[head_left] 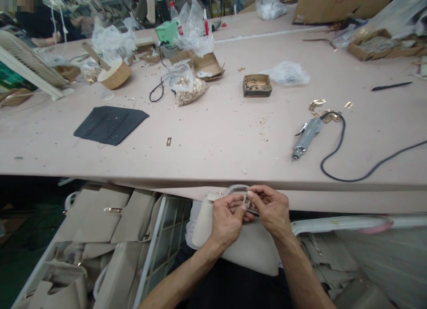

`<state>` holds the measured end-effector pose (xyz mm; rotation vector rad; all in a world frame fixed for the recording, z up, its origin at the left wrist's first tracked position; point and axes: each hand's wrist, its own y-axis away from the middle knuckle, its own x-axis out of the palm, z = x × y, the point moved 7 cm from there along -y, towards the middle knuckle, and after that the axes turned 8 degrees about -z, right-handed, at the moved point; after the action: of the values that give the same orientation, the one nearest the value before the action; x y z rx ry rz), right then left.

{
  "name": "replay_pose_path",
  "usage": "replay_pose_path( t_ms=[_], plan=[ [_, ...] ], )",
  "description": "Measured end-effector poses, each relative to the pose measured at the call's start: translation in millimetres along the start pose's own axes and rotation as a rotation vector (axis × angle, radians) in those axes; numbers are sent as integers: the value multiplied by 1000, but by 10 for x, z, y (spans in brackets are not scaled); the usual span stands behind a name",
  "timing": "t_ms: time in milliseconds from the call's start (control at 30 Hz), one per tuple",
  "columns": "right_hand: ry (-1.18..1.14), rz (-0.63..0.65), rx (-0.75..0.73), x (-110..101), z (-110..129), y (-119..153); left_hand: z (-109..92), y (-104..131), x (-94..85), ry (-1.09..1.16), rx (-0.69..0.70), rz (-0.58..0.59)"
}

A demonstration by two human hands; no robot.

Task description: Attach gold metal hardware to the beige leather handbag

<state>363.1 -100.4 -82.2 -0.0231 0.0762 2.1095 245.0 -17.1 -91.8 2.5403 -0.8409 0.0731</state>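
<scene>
A light beige handbag point(250, 246) rests on my lap against the table's front edge, its pale handle point(237, 187) standing up behind my fingers. At the top of the bag, my left hand point(227, 217) is closed, with thumb and fingers pinched on a small gold-coloured metal fitting point(247, 199). From the other side, my right hand point(272, 209) pinches the same fitting with its thumb on top. My fingers partly cover it, so I cannot tell whether it is fixed to the bag.
A grey electric screwdriver point(307, 137) with a cord lies at right beside gold metal plates point(331, 115). A small box of screws point(257, 85), a dark sheet point(111, 124) and a metal frame point(168, 141) lie farther left. Beige bags point(100, 213) fill a cart; a person point(46, 26) sits opposite.
</scene>
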Motion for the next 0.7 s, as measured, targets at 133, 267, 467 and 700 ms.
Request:
replay_pose_path(
  t_ms=[133,267,467,700],
  plan=[
    [-33,-10,41,11,-59,-24,22,-46,2,16,23,-52],
    [-32,-44,36,-18,-95,-31,7,-47,47,16,82,-11],
    [95,21,-43,51,-11,-60,44,-53,35,1,142,-1],
    [86,146,-33,246,57,-161,125,-133,-73,58,112,-54]
  ],
)
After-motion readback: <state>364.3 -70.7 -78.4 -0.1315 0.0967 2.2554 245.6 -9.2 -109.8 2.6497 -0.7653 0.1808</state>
